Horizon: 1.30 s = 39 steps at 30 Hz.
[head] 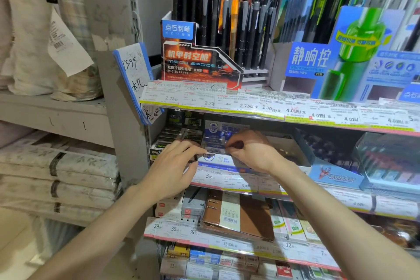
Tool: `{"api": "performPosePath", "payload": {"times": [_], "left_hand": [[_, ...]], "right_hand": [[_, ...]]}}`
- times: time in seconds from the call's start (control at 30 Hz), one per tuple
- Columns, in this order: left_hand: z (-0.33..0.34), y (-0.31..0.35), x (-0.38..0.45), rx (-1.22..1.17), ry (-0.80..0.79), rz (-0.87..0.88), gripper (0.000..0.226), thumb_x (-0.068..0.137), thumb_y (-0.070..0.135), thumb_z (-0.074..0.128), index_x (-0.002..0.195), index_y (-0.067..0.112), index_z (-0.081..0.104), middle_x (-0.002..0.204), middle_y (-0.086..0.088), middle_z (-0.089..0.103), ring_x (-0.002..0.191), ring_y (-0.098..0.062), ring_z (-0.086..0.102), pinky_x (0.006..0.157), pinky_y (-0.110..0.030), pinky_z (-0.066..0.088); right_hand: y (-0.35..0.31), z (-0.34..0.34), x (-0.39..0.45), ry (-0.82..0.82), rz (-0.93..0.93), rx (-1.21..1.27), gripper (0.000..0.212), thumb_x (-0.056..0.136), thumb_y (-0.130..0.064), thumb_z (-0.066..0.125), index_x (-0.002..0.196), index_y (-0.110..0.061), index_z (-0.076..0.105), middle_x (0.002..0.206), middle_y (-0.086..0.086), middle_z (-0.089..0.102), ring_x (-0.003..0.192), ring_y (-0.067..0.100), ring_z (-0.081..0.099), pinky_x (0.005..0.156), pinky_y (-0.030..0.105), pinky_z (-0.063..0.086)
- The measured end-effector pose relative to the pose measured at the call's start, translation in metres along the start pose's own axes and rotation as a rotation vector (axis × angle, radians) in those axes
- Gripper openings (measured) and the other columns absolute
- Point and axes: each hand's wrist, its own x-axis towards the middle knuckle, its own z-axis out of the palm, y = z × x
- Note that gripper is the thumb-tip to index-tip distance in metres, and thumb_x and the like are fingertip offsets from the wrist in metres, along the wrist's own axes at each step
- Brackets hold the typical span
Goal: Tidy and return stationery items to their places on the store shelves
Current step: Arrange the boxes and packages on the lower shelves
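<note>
A small clear-wrapped pack with a barcode label (214, 150) sits at the front of a white and blue display box (223, 162) on the second shelf. My right hand (251, 152) pinches the pack's right end with curled fingers and thumb. My left hand (176, 169) reaches in from the left, fingers fairly straight, fingertips touching the pack's left end and the box's front edge. More blue and white packs (223, 134) stand behind it.
Pen display stands (227, 29) fill the top shelf above price labels (250, 104). A brown ring binder (238, 213) lies on the shelf below. A blue eraser box (334, 175) is at right. Folded textiles (56, 177) stack on grey shelving at left.
</note>
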Motion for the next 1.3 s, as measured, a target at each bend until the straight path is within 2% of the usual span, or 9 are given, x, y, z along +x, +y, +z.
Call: {"api": "performPosePath", "payload": {"times": [0.3, 0.43, 0.63, 0.77, 0.83, 1.03, 1.13, 1.2, 1.3], "left_hand": [[0.000, 0.000, 0.000, -0.005, -0.008, -0.014, 0.035, 0.094, 0.024, 0.054, 0.129, 0.024, 0.057, 0.121, 0.009, 0.057, 0.108, -0.010, 0.045, 0.092, -0.029, 0.039], [-0.001, 0.000, 0.001, -0.002, -0.020, -0.010, 0.033, 0.095, 0.023, 0.053, 0.127, 0.023, 0.057, 0.121, 0.009, 0.058, 0.106, -0.010, 0.046, 0.090, -0.030, 0.040], [-0.001, 0.006, 0.005, 0.020, -0.050, -0.066, 0.032, 0.098, 0.027, 0.047, 0.129, 0.028, 0.051, 0.117, 0.008, 0.061, 0.099, -0.013, 0.043, 0.080, -0.028, 0.029], [-0.002, 0.007, 0.004, 0.011, -0.052, -0.078, 0.032, 0.098, 0.029, 0.046, 0.130, 0.029, 0.049, 0.119, 0.008, 0.061, 0.100, -0.012, 0.043, 0.080, -0.028, 0.030], [-0.001, 0.006, 0.004, 0.007, -0.047, -0.074, 0.034, 0.098, 0.031, 0.047, 0.131, 0.030, 0.049, 0.121, 0.010, 0.061, 0.103, -0.011, 0.044, 0.082, -0.028, 0.032], [0.005, 0.003, -0.001, 0.027, 0.056, -0.044, 0.039, 0.096, 0.032, 0.049, 0.132, 0.021, 0.053, 0.120, 0.007, 0.061, 0.106, -0.015, 0.045, 0.094, -0.035, 0.037], [0.004, 0.009, -0.008, -0.063, 0.171, -0.092, 0.039, 0.094, 0.030, 0.051, 0.130, 0.016, 0.056, 0.122, 0.002, 0.058, 0.115, -0.018, 0.047, 0.100, -0.040, 0.040], [0.006, 0.016, -0.016, -0.149, 0.242, -0.131, 0.039, 0.094, 0.028, 0.053, 0.131, 0.017, 0.056, 0.128, 0.002, 0.057, 0.123, -0.016, 0.046, 0.104, -0.036, 0.039], [0.010, 0.029, -0.032, -0.256, 0.300, -0.166, 0.036, 0.094, 0.021, 0.056, 0.130, 0.020, 0.057, 0.130, 0.005, 0.056, 0.123, -0.011, 0.046, 0.104, -0.020, 0.033]], "right_hand": [[-0.007, 0.008, 0.008, -0.016, 0.046, 0.044, 0.010, 0.088, -0.032, 0.069, 0.093, -0.030, 0.078, 0.086, -0.015, 0.071, 0.079, 0.008, 0.066, 0.075, 0.026, 0.054], [-0.008, 0.004, 0.005, -0.016, 0.054, 0.047, 0.010, 0.089, -0.032, 0.069, 0.093, -0.030, 0.078, 0.091, -0.012, 0.074, 0.081, 0.008, 0.066, 0.075, 0.027, 0.056], [-0.010, 0.004, 0.001, 0.010, 0.066, 0.063, 0.012, 0.090, -0.027, 0.068, 0.093, -0.028, 0.079, 0.091, -0.011, 0.075, 0.078, 0.006, 0.065, 0.078, 0.027, 0.057], [-0.012, 0.004, 0.000, 0.017, 0.058, 0.085, 0.013, 0.091, -0.025, 0.067, 0.094, -0.028, 0.079, 0.087, -0.014, 0.071, 0.080, 0.006, 0.066, 0.080, 0.028, 0.057], [-0.013, 0.004, -0.004, 0.014, 0.065, 0.077, 0.014, 0.092, -0.026, 0.065, 0.097, -0.028, 0.078, 0.093, -0.011, 0.073, 0.082, 0.010, 0.066, 0.081, 0.029, 0.056], [-0.019, -0.002, -0.029, 0.210, 0.071, -0.030, 0.025, 0.097, -0.036, 0.055, 0.116, -0.027, 0.068, 0.107, -0.002, 0.072, 0.091, 0.018, 0.064, 0.072, 0.027, 0.049], [-0.017, 0.000, -0.051, 0.310, 0.097, -0.153, 0.033, 0.097, -0.045, 0.054, 0.115, -0.020, 0.066, 0.100, 0.003, 0.070, 0.092, 0.025, 0.062, 0.069, 0.030, 0.041], [-0.010, 0.008, -0.071, 0.362, 0.115, -0.204, 0.040, 0.097, -0.049, 0.052, 0.115, -0.016, 0.064, 0.102, 0.007, 0.070, 0.098, 0.031, 0.061, 0.078, 0.038, 0.045], [-0.001, 0.027, -0.107, 0.401, 0.135, -0.188, 0.053, 0.098, -0.051, 0.047, 0.132, -0.012, 0.056, 0.130, 0.009, 0.060, 0.125, 0.032, 0.050, 0.107, 0.045, 0.040]]}}
